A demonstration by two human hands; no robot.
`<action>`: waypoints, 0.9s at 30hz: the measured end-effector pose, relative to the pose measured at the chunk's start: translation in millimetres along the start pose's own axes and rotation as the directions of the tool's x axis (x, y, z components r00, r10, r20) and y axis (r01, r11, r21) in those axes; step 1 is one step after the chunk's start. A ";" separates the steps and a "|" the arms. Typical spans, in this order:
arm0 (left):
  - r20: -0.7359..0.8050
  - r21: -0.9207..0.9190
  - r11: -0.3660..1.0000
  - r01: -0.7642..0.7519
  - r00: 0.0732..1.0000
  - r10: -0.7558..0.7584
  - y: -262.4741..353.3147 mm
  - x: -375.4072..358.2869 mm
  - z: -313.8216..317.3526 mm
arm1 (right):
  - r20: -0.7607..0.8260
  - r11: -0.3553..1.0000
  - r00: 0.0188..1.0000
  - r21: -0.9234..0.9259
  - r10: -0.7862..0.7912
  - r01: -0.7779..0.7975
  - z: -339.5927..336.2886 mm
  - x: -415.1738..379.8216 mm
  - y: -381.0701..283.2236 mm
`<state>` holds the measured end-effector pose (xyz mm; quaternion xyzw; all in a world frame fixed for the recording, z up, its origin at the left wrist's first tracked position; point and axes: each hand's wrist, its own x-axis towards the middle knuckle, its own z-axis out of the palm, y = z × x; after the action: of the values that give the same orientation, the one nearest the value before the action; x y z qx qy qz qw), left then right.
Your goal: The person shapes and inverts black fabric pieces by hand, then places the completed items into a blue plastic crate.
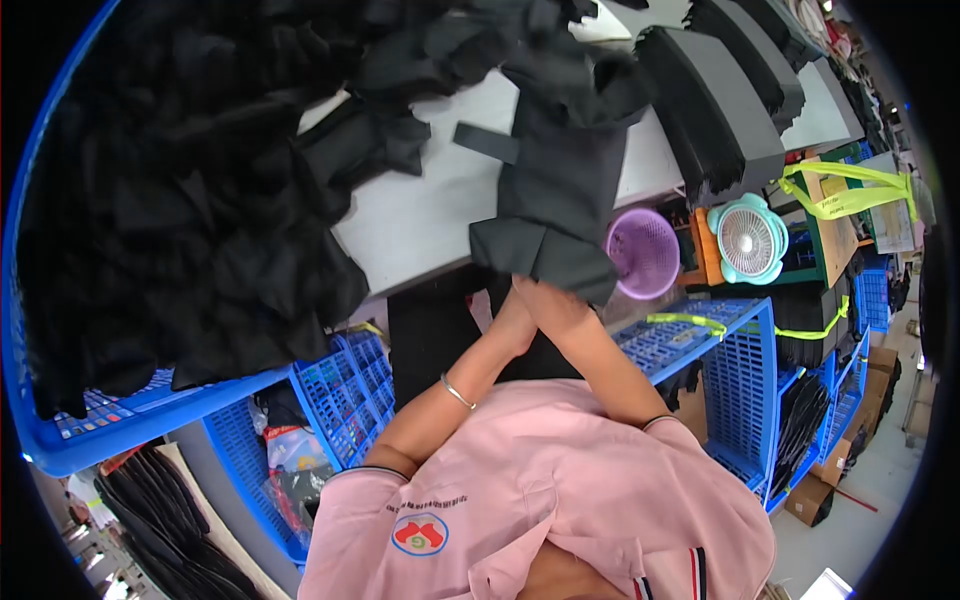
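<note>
A black fabric piece (560,180) with a narrow side tab lies along the white table, and its folded near end hangs over the edge. My right hand (553,303) reaches in under this folded end, with the cloth covering its fingers. Close against it at the wrist is my left hand (518,318), whose fingers are also hidden by the fabric and the other hand. A silver bangle (458,391) circles my left forearm. Whether either hand grips the cloth I cannot tell.
A large heap of black fabric pieces (190,200) fills a blue crate (180,425) at left. Stacked black pieces (715,110) stand at the back right. A purple basket (643,254), a turquoise fan (748,240) and a blue plastic rack (740,400) are on my right.
</note>
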<state>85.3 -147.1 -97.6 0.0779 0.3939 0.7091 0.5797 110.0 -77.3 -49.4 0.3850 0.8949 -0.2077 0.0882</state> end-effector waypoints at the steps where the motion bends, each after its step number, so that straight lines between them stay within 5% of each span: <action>1: -0.024 -0.051 0.999 -0.020 1.000 0.018 -4.7 -0.7 -1.4 | 0.071 0.999 0.996 -0.003 -0.048 0.048 3.5 3.1 5.8; 3: -0.054 -0.135 0.987 -0.087 0.995 0.081 -10.6 9.1 -7.7 | 0.174 0.988 0.973 0.000 -0.154 0.156 1.3 23.1 16.0; 4: -0.032 0.075 0.997 0.016 0.999 -0.014 -11.4 12.3 -21.0 | 0.221 0.977 0.953 0.005 -0.208 0.212 -1.3 30.4 16.9; 5: -0.131 0.202 0.978 0.054 0.991 -0.027 -16.0 12.9 -22.1 | 0.059 0.986 0.993 0.137 -0.106 0.097 -31.8 28.2 -2.6; 6: -0.024 0.345 0.932 -0.109 0.992 0.125 -21.6 10.5 -35.7 | -0.365 0.939 0.870 -0.037 -0.331 0.342 -18.5 20.7 4.2; 7: 0.002 0.375 0.922 -0.095 0.995 0.102 -26.0 0.5 -41.5 | -0.654 0.844 0.555 -0.272 -0.514 0.461 -7.5 -3.2 8.8; 9: -0.016 0.348 0.935 0.069 0.998 -0.068 -27.3 -6.3 -49.8 | -0.301 0.941 0.900 0.020 -0.317 0.338 -5.9 4.5 10.9; 11: 0.016 0.386 0.896 0.222 0.969 -0.247 -11.2 -4.8 -53.6 | 0.166 0.971 0.979 0.224 -0.121 0.082 -16.0 14.1 4.3; 12: -0.002 0.444 0.885 0.144 0.987 -0.160 -3.1 -11.1 -54.1 | -0.119 0.895 0.887 -0.064 -0.447 0.442 13.1 10.4 28.4; 13: -0.021 0.494 0.866 0.079 0.997 -0.078 9.6 -23.7 -48.8 | -0.179 0.880 0.861 -0.094 -0.476 0.466 15.6 0.0 34.0; 15: -0.063 0.217 0.972 0.096 0.995 -0.084 21.0 -24.5 -76.6 | -0.267 0.817 0.773 -0.224 -0.576 0.531 26.4 -13.6 43.2; 16: 0.053 -0.067 0.998 -0.010 0.999 0.013 43.9 -30.8 -63.3 | -0.296 0.759 0.702 -0.332 -0.647 0.559 33.1 -15.6 49.3; 19: 0.028 -0.128 0.992 -0.017 0.999 0.021 72.8 -35.1 -46.9 | -0.470 0.711 0.547 -0.319 -0.693 0.627 42.4 -29.9 42.7; 23: -0.105 -0.042 0.997 0.070 0.992 -0.074 69.7 -22.9 -28.9 | -0.289 0.800 0.800 0.151 -0.525 0.580 7.3 -57.5 20.5; 27: -0.117 -0.067 0.995 0.068 0.990 -0.076 65.6 -25.4 -16.5 | -0.387 0.850 0.781 -0.019 -0.491 0.526 -7.4 -70.7 15.8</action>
<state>34.1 -178.4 -57.4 0.0031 0.4079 0.7031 0.5825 170.1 -110.4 -25.1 0.1653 0.9549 -0.1857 -0.1622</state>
